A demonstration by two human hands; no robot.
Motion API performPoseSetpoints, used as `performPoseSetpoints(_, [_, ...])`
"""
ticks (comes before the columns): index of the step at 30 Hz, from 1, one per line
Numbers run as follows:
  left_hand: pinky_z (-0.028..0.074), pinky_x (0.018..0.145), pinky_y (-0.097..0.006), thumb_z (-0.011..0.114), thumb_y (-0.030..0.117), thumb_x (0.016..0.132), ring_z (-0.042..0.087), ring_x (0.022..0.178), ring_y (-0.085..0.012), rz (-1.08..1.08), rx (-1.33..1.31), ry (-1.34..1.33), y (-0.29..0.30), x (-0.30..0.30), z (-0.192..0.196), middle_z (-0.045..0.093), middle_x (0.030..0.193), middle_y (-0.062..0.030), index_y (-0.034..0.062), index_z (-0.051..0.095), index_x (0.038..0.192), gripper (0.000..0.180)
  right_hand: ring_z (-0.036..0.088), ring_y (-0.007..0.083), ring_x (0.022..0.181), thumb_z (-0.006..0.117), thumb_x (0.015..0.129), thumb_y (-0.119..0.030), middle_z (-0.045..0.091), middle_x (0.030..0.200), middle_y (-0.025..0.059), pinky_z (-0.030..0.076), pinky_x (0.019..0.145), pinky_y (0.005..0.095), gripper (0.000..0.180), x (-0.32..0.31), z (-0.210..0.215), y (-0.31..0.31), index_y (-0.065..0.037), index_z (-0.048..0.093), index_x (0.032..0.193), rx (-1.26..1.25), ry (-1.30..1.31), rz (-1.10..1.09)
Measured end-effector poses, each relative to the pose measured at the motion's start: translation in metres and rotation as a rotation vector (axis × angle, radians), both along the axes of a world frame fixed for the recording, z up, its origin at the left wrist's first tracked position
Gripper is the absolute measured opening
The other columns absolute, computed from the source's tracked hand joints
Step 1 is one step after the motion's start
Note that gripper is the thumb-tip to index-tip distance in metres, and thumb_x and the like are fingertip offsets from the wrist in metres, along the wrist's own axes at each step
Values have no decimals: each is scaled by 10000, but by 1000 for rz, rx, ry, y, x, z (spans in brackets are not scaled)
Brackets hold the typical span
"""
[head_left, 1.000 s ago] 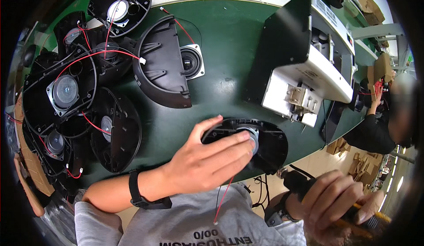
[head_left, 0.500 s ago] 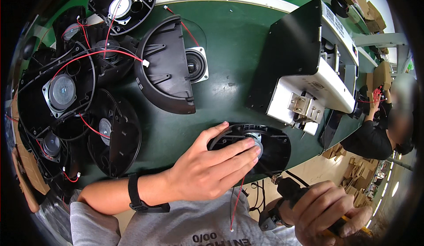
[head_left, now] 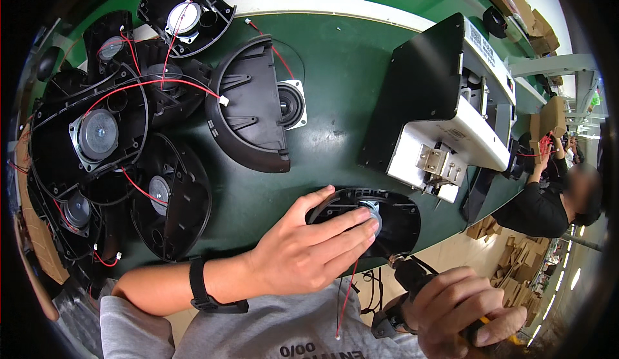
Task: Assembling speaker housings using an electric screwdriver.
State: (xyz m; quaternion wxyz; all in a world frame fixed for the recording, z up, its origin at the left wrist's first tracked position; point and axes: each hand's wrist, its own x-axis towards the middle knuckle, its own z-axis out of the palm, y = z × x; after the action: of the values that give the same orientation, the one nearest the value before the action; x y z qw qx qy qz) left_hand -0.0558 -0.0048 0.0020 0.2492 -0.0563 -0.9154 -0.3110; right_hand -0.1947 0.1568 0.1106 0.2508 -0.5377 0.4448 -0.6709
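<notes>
- Your left hand (head_left: 309, 246) is resting with a wide grip, fingers lying across the round silver speaker (head_left: 378, 215), thumb sitting by the black housing's (head_left: 401, 225) rim.
- That speaker is sitting inside the housing, at the near edge of the green bench (head_left: 335, 162).
- Your right hand (head_left: 459, 307) is gripping a power driver (head_left: 409, 275); whether its tip is touching the housing, I cannot tell.
- Ideally, you are pressing evenly, aligning the tool squarely, and leaving the red wire (head_left: 348, 294) hanging clear.
</notes>
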Motion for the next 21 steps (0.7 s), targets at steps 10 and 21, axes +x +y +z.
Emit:
performPoseSetpoints(10, [500,991,-534,794,211,735,648,1214,-148,1,-18,14,3,0,-5,718,1221,6,103,766,1094,376,595,223,580,769,849,-10,623,777,121,565,572,410,304,7,-2,-9,-28,535,1042,28,18,-7])
performPoseSetpoints(21, [488,996,-544,826,192,705,650,1203,-155,-14,-38,42,6,-2,3,709,1235,-6,94,763,1107,418,559,218,470,755,764,106,569,615,78,503,480,366,312,10,-16,-11,-2,519,936,-117,-48,-171])
